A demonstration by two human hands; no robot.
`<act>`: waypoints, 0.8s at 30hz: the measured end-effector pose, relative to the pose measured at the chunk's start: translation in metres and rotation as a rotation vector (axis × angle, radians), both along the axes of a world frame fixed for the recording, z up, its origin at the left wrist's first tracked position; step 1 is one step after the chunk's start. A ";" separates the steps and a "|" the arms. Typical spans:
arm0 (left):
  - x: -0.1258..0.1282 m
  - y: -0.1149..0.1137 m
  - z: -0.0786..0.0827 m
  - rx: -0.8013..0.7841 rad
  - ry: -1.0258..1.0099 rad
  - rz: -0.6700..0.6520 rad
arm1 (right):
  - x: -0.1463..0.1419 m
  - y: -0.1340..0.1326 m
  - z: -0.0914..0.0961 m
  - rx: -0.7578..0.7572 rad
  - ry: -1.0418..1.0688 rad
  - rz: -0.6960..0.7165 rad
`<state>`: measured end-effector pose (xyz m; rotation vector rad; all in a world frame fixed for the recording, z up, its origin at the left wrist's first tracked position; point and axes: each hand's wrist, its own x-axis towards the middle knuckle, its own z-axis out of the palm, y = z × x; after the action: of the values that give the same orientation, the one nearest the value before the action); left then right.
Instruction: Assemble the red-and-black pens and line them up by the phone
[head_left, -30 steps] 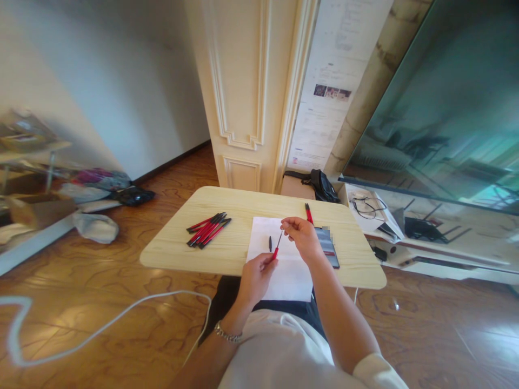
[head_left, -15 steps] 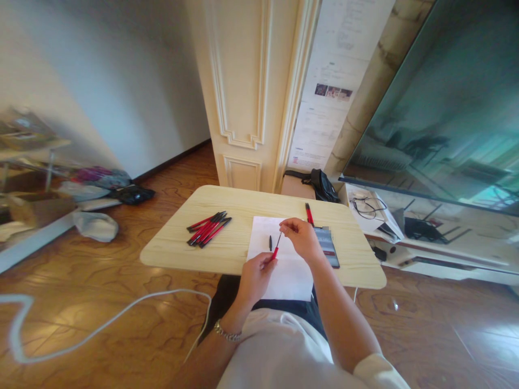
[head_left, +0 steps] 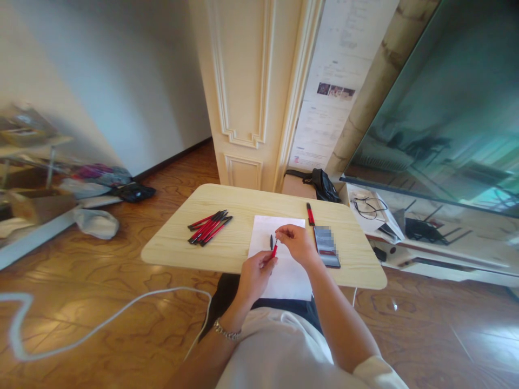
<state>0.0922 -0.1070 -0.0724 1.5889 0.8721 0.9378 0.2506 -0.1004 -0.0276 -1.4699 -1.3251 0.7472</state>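
Both hands meet mid-frame over a white sheet (head_left: 292,276): the left hand (head_left: 253,275) is clamped on the lower end of a red pen (head_left: 274,251), the right hand (head_left: 299,244) pinches its top, perhaps a refill. Beside it lies a small black piece (head_left: 271,241); farther, upper left, a bundle of pens (head_left: 208,227) on the table (head_left: 170,251).

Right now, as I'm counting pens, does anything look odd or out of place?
Yes. The pen pinched between the left hand and right hand looks taken apart: a small black part lies loose beside it on the white paper, and that sheet overhangs the near edge of the table.
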 end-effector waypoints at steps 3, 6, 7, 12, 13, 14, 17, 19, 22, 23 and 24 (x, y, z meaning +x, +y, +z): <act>-0.001 0.001 -0.002 -0.025 -0.033 0.001 | -0.001 -0.001 -0.005 -0.020 0.008 0.020; -0.003 0.003 -0.004 -0.040 -0.063 0.018 | 0.002 0.002 -0.009 -0.027 0.066 0.099; -0.003 0.004 -0.005 -0.047 -0.073 0.023 | 0.003 0.004 -0.011 -0.041 0.082 0.130; -0.006 0.009 -0.010 -0.097 -0.106 0.061 | 0.006 0.020 -0.020 -0.201 -0.222 0.019; -0.006 0.010 -0.010 -0.102 -0.108 0.068 | 0.004 0.023 -0.022 -0.249 -0.342 -0.039; -0.006 0.010 -0.011 -0.104 -0.110 0.070 | 0.001 0.027 -0.024 -0.304 -0.454 -0.089; -0.007 0.011 -0.012 -0.099 -0.122 0.057 | -0.010 0.034 -0.029 -0.472 -0.673 -0.158; -0.008 0.011 -0.012 -0.095 -0.134 0.052 | -0.016 0.038 -0.031 -0.540 -0.736 -0.164; -0.009 0.010 -0.012 -0.092 -0.137 0.065 | -0.018 0.043 -0.033 -0.553 -0.760 -0.164; -0.009 0.010 -0.011 -0.089 -0.134 0.066 | -0.017 0.044 -0.033 -0.548 -0.751 -0.164; -0.009 0.009 -0.011 -0.084 -0.128 0.062 | -0.014 0.044 -0.033 -0.539 -0.731 -0.159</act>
<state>0.0830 -0.0977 -0.0831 1.4216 0.8631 1.0221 0.2361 -0.0564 -0.0604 -2.4054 -1.5710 0.4885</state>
